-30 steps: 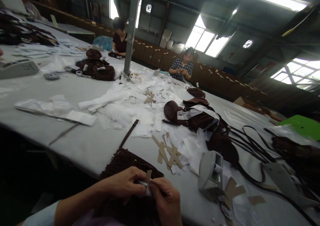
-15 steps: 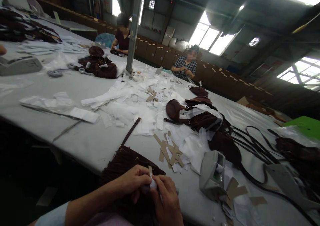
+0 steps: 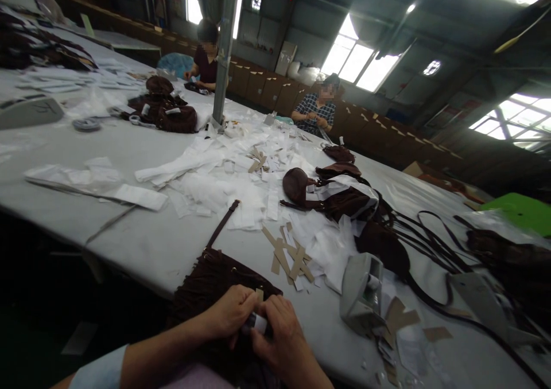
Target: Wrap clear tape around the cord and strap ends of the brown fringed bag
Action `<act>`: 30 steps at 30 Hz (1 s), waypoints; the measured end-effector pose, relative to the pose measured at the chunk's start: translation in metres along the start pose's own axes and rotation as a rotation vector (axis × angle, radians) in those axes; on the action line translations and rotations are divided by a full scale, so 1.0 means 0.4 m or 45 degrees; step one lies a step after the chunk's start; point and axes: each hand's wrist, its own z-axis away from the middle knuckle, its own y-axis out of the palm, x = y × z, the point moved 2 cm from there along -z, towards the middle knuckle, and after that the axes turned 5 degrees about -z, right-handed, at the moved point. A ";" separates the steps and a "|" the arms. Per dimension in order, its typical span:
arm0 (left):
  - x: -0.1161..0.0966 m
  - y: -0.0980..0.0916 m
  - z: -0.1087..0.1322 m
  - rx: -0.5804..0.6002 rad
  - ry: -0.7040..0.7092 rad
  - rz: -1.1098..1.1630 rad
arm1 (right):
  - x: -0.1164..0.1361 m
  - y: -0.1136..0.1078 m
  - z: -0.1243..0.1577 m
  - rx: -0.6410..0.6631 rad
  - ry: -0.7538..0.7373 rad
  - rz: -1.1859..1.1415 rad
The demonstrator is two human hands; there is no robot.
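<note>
A dark brown fringed bag [image 3: 202, 280] lies at the table's near edge, partly over my lap. Its buckled strap [image 3: 221, 225] stretches away across the table. Over the bag, my left hand [image 3: 235, 311] pinches a tan card strip [image 3: 259, 293] with thumb and forefinger. My right hand [image 3: 282, 331] is closed close beside it, its fingers around a small white wrapping [image 3: 258, 323]. A dark part of the bag shows by the wrapping; what lies under my fingers is hidden.
Grey tape dispenser [image 3: 361, 291] stands to the right, near tan card strips [image 3: 293, 257]. White paper sheets [image 3: 224, 188] cover mid-table. More brown bags [image 3: 348, 199] with long straps lie at right. A metal post [image 3: 221, 56] rises from the table; two people work beyond.
My right hand has turned and shifted slightly, and the white wrapping now lies more sideways between my hands. My left hand has moved a little. The view has shifted slightly.
</note>
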 end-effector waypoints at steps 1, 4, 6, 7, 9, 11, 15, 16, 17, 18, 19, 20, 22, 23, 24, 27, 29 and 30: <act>0.004 0.003 0.000 0.014 0.004 -0.011 | -0.002 0.005 0.000 0.005 0.008 -0.002; 0.022 0.013 -0.001 0.051 -0.001 -0.027 | 0.001 0.014 0.001 0.050 0.001 -0.010; 0.031 0.018 -0.004 0.079 -0.028 0.005 | 0.007 0.014 0.000 0.054 -0.036 0.009; 0.034 0.020 -0.006 0.095 -0.055 0.034 | 0.010 0.012 0.000 0.030 -0.067 0.034; 0.035 0.021 -0.010 0.116 -0.129 0.117 | 0.015 0.008 0.001 -0.056 -0.146 0.119; 0.031 0.018 -0.013 0.112 -0.196 0.197 | 0.018 0.004 0.006 -0.130 -0.212 0.224; 0.018 0.006 -0.007 0.126 -0.258 0.352 | 0.015 0.001 0.024 -0.146 -0.216 0.380; 0.014 0.003 -0.003 0.154 -0.249 0.378 | 0.012 0.001 0.029 -0.144 -0.217 0.403; 0.010 0.001 0.002 0.194 -0.230 0.394 | 0.010 0.002 0.034 -0.142 -0.225 0.420; 0.004 -0.001 0.007 0.240 -0.200 0.395 | 0.008 0.004 0.038 -0.140 -0.232 0.428; -0.002 -0.004 0.012 0.280 -0.164 0.381 | 0.005 0.006 0.041 -0.142 -0.238 0.424; -0.009 -0.007 0.016 0.311 -0.131 0.355 | 0.002 0.009 0.044 -0.150 -0.242 0.409; -0.021 -0.015 0.021 0.346 -0.081 0.290 | -0.003 0.016 0.050 -0.182 -0.240 0.348; -0.026 -0.019 0.022 0.357 -0.062 0.254 | -0.005 0.020 0.053 -0.203 -0.234 0.301; -0.031 -0.023 0.024 0.363 -0.045 0.219 | -0.008 0.023 0.056 -0.230 -0.226 0.246; -0.042 -0.033 0.029 0.345 0.005 0.134 | -0.018 0.021 0.062 -0.283 -0.049 -0.029; -0.047 -0.037 0.036 0.322 0.021 0.100 | -0.026 0.011 0.056 -0.241 0.200 -0.343; -0.049 -0.037 0.041 0.320 0.024 0.088 | -0.028 0.004 0.050 -0.202 0.322 -0.507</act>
